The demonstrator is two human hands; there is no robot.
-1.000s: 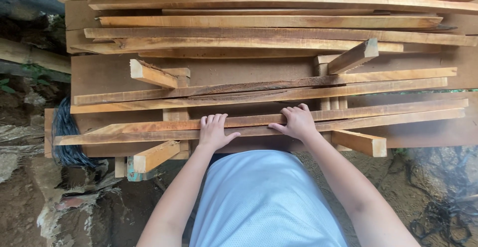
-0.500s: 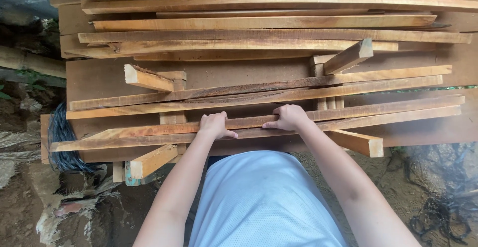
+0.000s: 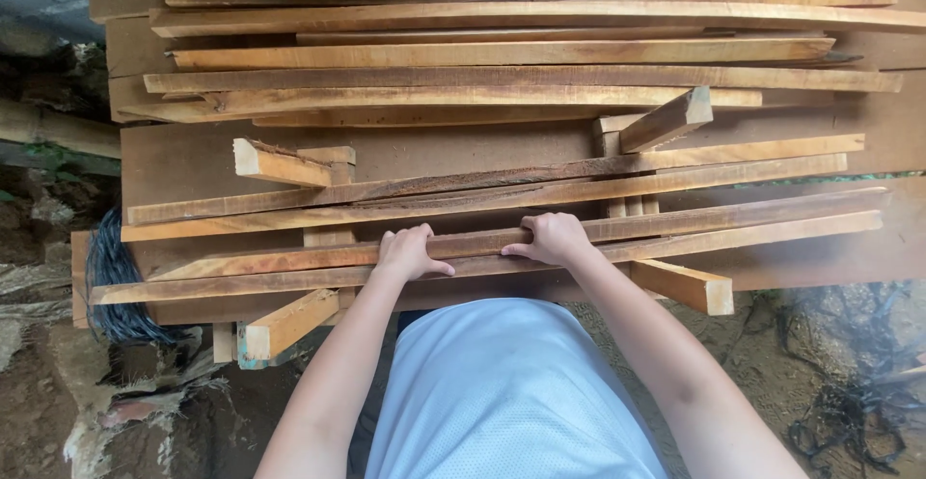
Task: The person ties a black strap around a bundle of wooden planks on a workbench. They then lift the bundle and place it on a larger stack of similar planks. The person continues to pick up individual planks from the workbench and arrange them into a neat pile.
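both hands, left hand (image 3: 410, 252) and right hand (image 3: 550, 240), curled over the nearest long wood strip (image 3: 289, 259), gripping its middle, lumber pile (image 3: 502, 54) beyond

A rough wooden workbench (image 3: 193, 165) of dark brown boards fills the upper view, loaded with a stack of long pale planks (image 3: 521, 54) lying crosswise. Short wooden blocks (image 3: 666, 122) stick out between the layers. Below the bench lies bare, damp earth (image 3: 39, 421) strewn with stones and scraps. A bundle of dark cord (image 3: 111, 276) hangs at the left edge. Soft, even daylight falls over everything.
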